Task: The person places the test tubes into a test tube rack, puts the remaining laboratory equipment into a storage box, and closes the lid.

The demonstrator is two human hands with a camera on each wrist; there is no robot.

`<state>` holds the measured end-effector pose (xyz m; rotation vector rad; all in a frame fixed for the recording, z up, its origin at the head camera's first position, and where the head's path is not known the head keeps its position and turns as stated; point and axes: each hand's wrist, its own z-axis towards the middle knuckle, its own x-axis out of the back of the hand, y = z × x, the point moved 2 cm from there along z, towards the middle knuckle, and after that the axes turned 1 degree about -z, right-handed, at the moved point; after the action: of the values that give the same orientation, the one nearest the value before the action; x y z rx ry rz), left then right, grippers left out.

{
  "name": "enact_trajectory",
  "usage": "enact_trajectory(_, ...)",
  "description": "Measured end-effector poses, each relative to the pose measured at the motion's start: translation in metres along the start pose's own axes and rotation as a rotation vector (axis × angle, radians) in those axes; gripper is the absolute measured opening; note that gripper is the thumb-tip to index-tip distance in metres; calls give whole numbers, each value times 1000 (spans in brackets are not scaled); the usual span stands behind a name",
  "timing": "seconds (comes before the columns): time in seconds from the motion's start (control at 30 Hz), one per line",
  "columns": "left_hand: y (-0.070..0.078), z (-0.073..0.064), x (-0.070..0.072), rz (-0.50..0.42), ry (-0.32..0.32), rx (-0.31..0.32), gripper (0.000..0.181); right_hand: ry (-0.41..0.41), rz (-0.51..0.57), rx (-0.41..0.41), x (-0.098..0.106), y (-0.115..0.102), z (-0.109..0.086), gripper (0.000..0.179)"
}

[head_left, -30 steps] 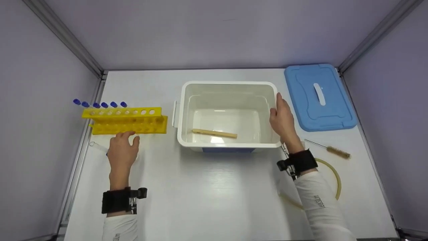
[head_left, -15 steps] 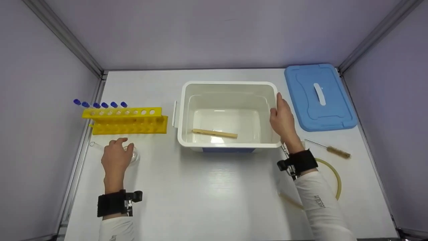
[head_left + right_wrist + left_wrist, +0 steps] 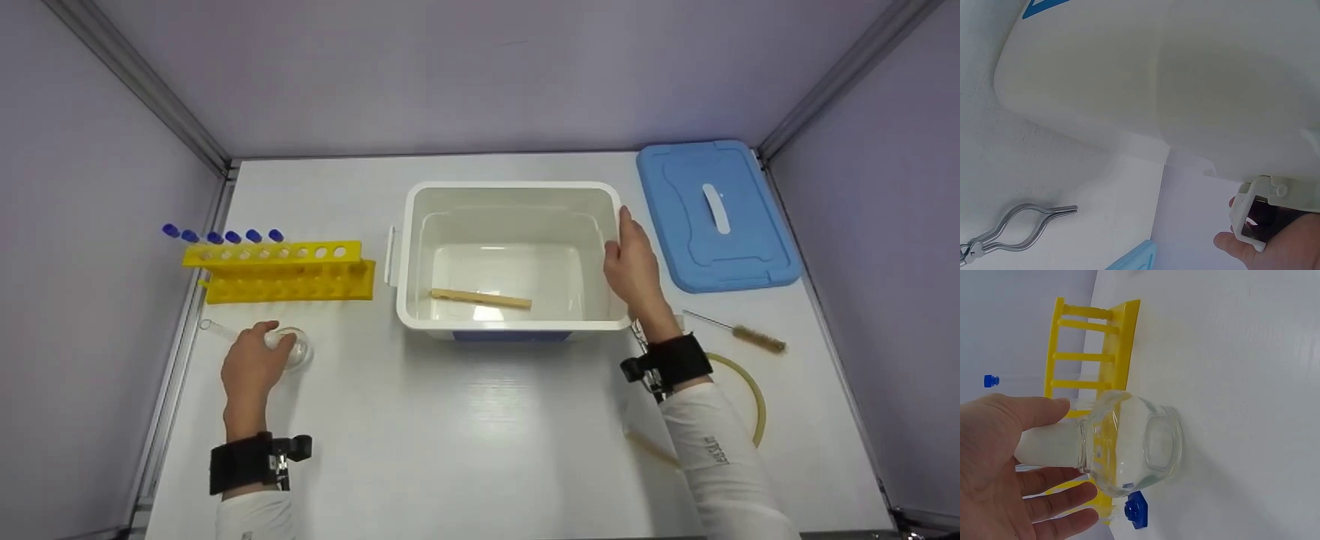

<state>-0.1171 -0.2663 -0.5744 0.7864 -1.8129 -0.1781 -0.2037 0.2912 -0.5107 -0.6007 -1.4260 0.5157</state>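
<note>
In the head view, my left hand is at a clear glass spirit lamp on the table's left side. The left wrist view shows the lamp's frosted cap between my thumb and loosely extended fingers. Beside it is the blue six-sided foot of a measuring cylinder, partly hidden by my hand. My right hand holds the right rim of a white plastic storage box, thumb on the inner side. In the right wrist view, it wraps around the white side handle. A narrow wooden piece lies inside the box.
A yellow test tube rack with several blue-capped tubes stands behind my left hand. A blue lid lies back right, with a tube brush and rubber hose nearer. Metal tongs lie beside the box.
My left hand has moved back from the rack's front edge, towards me and slightly left, to the spirit lamp's cap. My right hand and the box stay put.
</note>
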Motion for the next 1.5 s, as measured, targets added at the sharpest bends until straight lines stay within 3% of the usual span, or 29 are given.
enact_trajectory(0.5, -9, 7, -9, -136, 7, 59, 69, 1, 12, 2, 0, -1, -1, 62)
enact_trajectory(0.83, -12, 9, -13, -197, -108, 78, 83, -5, 6, -1, 0, -1, 0, 62)
enact_trajectory(1.13, -14, 13, -21, -285, -154, 136, 90, -14, -3, -16, 0, -2, 0, 63)
enact_trajectory(1.5, -9, 16, -30, -250, -131, 114, 84, -5, -4, 1, 0, -1, -1, 62)
